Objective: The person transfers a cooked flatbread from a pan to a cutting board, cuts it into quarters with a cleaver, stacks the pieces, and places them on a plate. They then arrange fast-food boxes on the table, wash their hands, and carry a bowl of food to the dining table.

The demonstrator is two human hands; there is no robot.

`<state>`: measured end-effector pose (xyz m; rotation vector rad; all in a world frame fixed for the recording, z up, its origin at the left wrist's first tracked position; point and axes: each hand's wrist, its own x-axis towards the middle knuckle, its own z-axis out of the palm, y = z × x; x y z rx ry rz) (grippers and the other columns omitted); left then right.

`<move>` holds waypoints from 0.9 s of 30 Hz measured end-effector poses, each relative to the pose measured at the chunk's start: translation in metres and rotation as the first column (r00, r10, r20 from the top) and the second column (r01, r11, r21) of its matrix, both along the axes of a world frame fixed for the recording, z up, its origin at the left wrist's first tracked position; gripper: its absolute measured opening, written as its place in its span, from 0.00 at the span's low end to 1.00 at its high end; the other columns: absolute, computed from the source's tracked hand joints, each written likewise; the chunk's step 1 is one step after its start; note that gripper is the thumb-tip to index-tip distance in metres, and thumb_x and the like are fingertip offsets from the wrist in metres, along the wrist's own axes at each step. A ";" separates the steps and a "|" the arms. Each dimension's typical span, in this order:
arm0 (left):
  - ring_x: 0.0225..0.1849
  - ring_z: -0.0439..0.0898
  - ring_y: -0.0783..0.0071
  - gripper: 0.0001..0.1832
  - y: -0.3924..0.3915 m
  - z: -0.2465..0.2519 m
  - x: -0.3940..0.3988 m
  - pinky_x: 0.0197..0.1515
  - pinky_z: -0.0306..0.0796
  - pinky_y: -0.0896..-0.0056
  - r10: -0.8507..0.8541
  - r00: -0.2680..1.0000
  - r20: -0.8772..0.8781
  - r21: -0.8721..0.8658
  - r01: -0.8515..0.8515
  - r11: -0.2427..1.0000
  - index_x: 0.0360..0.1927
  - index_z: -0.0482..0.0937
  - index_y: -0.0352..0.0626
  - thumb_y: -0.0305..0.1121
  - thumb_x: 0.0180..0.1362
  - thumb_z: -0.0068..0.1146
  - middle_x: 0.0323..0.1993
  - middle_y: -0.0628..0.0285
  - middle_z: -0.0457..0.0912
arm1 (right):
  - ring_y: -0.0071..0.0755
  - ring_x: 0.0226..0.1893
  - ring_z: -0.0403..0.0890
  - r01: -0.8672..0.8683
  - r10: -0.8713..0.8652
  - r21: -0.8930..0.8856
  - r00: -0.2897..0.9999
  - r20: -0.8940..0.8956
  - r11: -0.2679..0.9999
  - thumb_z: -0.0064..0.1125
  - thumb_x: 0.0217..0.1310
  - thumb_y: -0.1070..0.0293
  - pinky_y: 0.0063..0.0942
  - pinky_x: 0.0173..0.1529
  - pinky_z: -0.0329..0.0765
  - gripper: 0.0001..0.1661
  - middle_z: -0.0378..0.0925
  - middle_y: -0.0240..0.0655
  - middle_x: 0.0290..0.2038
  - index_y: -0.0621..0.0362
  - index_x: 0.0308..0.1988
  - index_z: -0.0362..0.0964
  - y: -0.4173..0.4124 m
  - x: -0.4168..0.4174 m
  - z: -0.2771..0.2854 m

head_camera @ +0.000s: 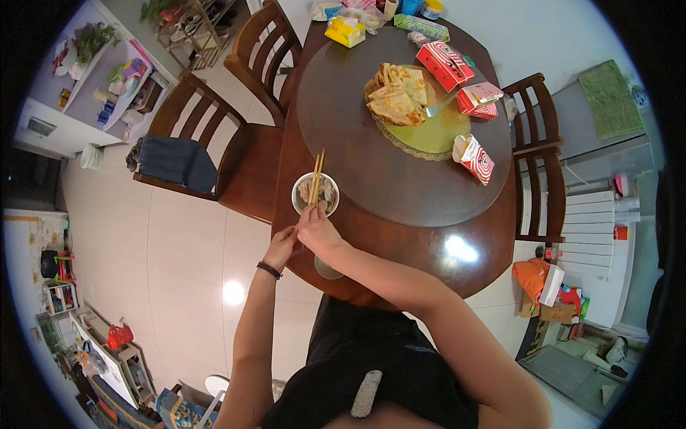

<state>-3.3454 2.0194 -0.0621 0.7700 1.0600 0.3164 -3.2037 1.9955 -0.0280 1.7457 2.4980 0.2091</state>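
Observation:
A white bowl (295, 197) of what looks like meat pieces (325, 189) in broth stands near the wooden table's left edge. Two wooden chopsticks (318, 170) lie across it, their far ends past the far rim. The fingers of my right hand (317, 228) are on their near ends at the near rim. My left hand (284, 245), with a dark bracelet at the wrist, touches the right one just below the bowl; whether it holds anything is hidden. Partly under my right forearm sits a round, pale item (328, 269).
A round turntable (370, 182) bears a plate (429, 140) of flatbread wedges (399, 96) and red-and-white food cartons (446, 65). Yellow tissue pack (345, 32) and bags stand at the far edge. Wooden chairs (252, 161) flank the table; dark cloth (177, 161) hangs over one.

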 end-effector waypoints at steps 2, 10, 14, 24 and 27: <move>0.40 0.75 0.78 0.15 0.001 -0.004 0.001 0.42 0.72 0.76 -0.027 0.998 -0.057 0.063 0.031 0.998 0.45 0.72 0.37 0.38 0.63 0.44 0.37 0.63 0.77 | 0.49 0.41 0.75 -0.019 0.022 0.027 0.996 -0.089 0.999 0.51 0.45 0.71 0.40 0.53 0.70 0.20 0.71 0.55 0.38 0.76 0.39 0.71 -0.004 0.010 0.012; 0.29 0.75 0.80 0.13 0.002 0.004 0.020 0.34 0.73 0.79 -0.014 0.982 -0.189 0.155 0.044 0.987 0.35 0.75 0.34 0.36 0.61 0.49 0.28 0.65 0.75 | 0.39 0.33 0.76 0.160 -0.119 0.032 0.840 -0.529 0.987 0.52 0.44 0.74 0.35 0.43 0.73 0.10 0.71 0.43 0.29 0.68 0.31 0.71 -0.051 0.074 0.053; 0.24 0.70 0.83 0.13 0.002 0.031 0.015 0.29 0.69 0.80 0.005 0.965 -0.262 0.350 0.090 0.932 0.30 0.71 0.36 0.35 0.65 0.41 0.23 0.67 0.70 | 0.38 0.28 0.78 0.381 -0.437 -0.252 0.546 -0.715 0.889 0.55 0.51 0.72 0.30 0.35 0.75 0.11 0.73 0.44 0.29 0.66 0.36 0.71 -0.079 0.098 0.059; 0.20 0.55 0.81 0.16 -0.041 0.193 0.053 0.23 0.49 0.80 -0.273 0.834 0.479 -0.079 0.351 0.933 0.27 0.65 0.39 0.42 0.62 0.43 0.20 0.70 0.59 | 0.09 0.24 0.67 -0.157 -0.469 -0.473 -0.579 -0.667 0.867 0.51 0.62 0.69 0.10 0.26 0.64 0.09 0.71 0.23 0.27 0.64 0.39 0.69 -0.064 0.102 0.179; 0.20 0.56 0.81 0.16 -0.049 0.202 0.057 0.23 0.49 0.80 -0.262 0.815 0.518 -0.107 0.365 0.925 0.27 0.65 0.38 0.41 0.63 0.42 0.20 0.70 0.59 | 0.11 0.19 0.63 -0.105 -0.486 -0.526 -0.564 -0.668 0.844 0.52 0.61 0.66 0.12 0.21 0.60 0.11 0.70 0.26 0.24 0.64 0.37 0.71 -0.071 0.105 0.188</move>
